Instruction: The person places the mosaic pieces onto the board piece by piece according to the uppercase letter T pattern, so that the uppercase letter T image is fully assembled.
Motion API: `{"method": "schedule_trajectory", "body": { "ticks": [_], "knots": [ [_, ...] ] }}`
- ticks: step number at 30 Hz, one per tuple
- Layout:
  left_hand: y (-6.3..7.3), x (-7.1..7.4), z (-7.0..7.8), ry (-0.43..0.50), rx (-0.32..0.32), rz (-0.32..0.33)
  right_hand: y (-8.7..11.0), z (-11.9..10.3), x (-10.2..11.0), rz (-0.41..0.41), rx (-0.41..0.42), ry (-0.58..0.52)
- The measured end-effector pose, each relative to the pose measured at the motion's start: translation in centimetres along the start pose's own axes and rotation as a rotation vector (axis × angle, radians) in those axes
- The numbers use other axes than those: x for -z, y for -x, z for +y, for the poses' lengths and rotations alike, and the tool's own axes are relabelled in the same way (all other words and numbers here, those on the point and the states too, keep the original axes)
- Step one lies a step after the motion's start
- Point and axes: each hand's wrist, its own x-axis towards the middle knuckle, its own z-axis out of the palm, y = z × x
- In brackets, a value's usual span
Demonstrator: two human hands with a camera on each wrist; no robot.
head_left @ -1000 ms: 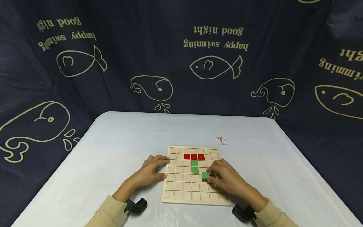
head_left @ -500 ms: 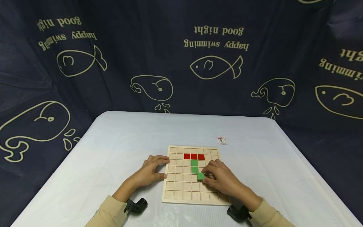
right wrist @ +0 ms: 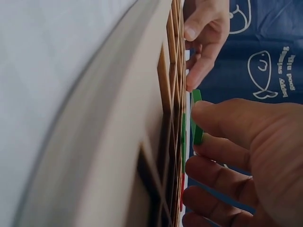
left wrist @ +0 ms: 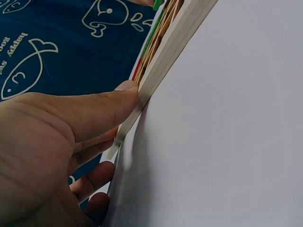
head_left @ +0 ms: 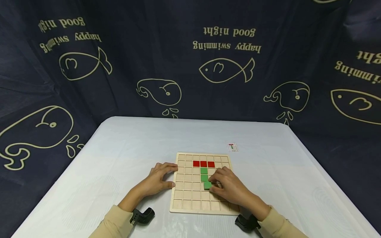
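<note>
A pale wooden grid board (head_left: 187, 206) lies flat on the table. My right hand (head_left: 230, 186) pinches a green square tile (head_left: 207, 185) between thumb and fingertips. In the right wrist view that held tile (right wrist: 198, 135) is raised a little above the board's cells. Just beyond it, two green tiles (head_left: 204, 171) sit in one column, below a row of three red tiles (head_left: 203, 164). Along the board's left edge, my left hand (head_left: 157, 178) rests with thumb and fingers touching the wood; its thumb (left wrist: 106, 111) lies against the rim in the left wrist view.
A small printed card (head_left: 232, 147) with a coloured grid pattern lies beyond the board's far right corner. White cloth covers the table (head_left: 134, 138). Behind it hangs a dark curtain (head_left: 125, 99) with fish and whale drawings.
My right hand has carried the green tile leftward across the board, towards the column of green tiles. My left hand has stayed at the board's left edge.
</note>
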Motion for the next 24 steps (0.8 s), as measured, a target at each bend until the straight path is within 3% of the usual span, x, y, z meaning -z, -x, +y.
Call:
{"method": "schedule_trajectory", "body": {
  "ticks": [24],
  "knots": [
    [-0.03,-0.04,-0.01,0.005,-0.002,0.003,-0.62,-0.39,-0.60,-0.011,0.008,0.016]
  ]
}}
